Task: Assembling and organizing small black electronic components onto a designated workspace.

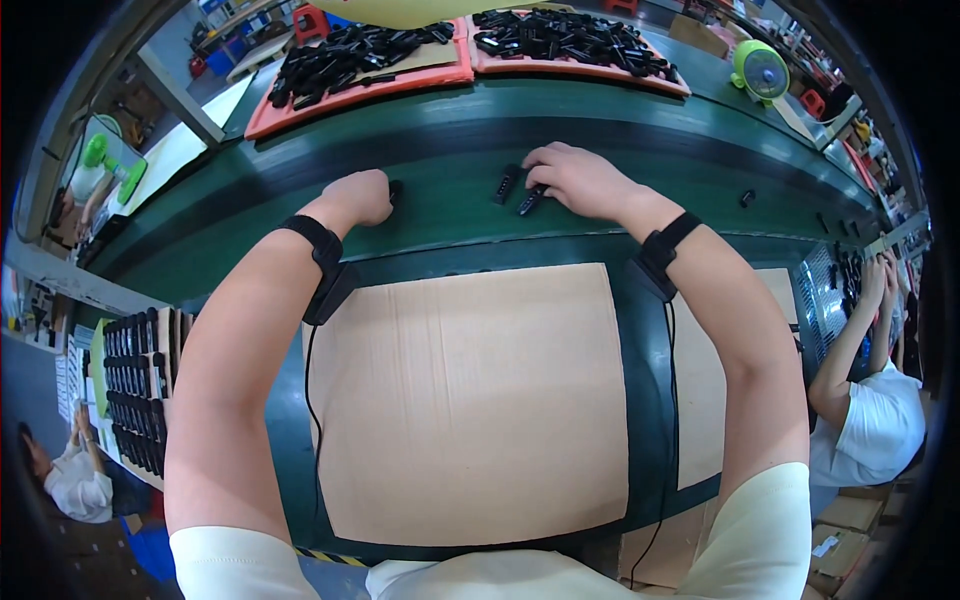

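Observation:
My left hand (360, 196) is curled over the green belt, with the end of a small black oblong piece (396, 190) showing at its right edge; most of that piece is hidden by the fingers. Further right, my right hand (582, 182) reaches in with bent fingers pinched on a black oblong device (532, 201) with small light marks along its face. Just left of those fingers a second black device (506, 185) of the same kind lies on the belt, apart from the hand.
Two red trays (470, 72) heaped with black pieces stand beyond the belt (450, 150). A cardboard sheet (470, 400) lies before me. One loose black piece (747, 198) sits right. Rows of black devices (135, 390) stand left. Co-workers (870, 420) sit both sides; a green fan (760, 72) stands far right.

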`<state>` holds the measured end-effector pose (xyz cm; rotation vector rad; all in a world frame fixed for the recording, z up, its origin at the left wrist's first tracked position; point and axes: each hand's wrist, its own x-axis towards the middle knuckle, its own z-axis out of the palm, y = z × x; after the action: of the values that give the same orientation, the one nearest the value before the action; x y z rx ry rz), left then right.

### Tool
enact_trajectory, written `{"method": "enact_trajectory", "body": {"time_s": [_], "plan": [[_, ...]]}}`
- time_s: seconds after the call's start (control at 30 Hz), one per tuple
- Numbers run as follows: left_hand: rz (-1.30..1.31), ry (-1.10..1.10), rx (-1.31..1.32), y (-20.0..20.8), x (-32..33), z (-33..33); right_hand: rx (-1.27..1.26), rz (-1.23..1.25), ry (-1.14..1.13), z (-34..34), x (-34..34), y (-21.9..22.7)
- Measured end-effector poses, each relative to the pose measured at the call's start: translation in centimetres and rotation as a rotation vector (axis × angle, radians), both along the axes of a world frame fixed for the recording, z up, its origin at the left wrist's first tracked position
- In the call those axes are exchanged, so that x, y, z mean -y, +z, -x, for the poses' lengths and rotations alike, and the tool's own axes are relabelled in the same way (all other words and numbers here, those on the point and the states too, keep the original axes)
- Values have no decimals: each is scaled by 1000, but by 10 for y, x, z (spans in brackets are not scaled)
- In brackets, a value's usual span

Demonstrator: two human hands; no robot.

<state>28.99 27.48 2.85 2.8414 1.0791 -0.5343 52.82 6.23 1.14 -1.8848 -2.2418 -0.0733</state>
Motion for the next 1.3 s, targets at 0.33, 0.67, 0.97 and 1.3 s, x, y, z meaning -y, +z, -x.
{"method": "enact_trajectory", "body": {"time_s": [0.33, 0.67, 0.97, 1.3], "plan": [[-15, 72, 6, -1, 10, 2, 109, 127, 185, 1, -35, 4], [-45, 44, 149, 20, -7, 37, -50, 165, -142, -1, 32, 34], [357, -164, 810, 63, 82, 94, -40, 242, -603, 7, 244, 25], [470, -562, 832, 72, 224, 132, -292, -54, -333, 118, 251, 56]]}}
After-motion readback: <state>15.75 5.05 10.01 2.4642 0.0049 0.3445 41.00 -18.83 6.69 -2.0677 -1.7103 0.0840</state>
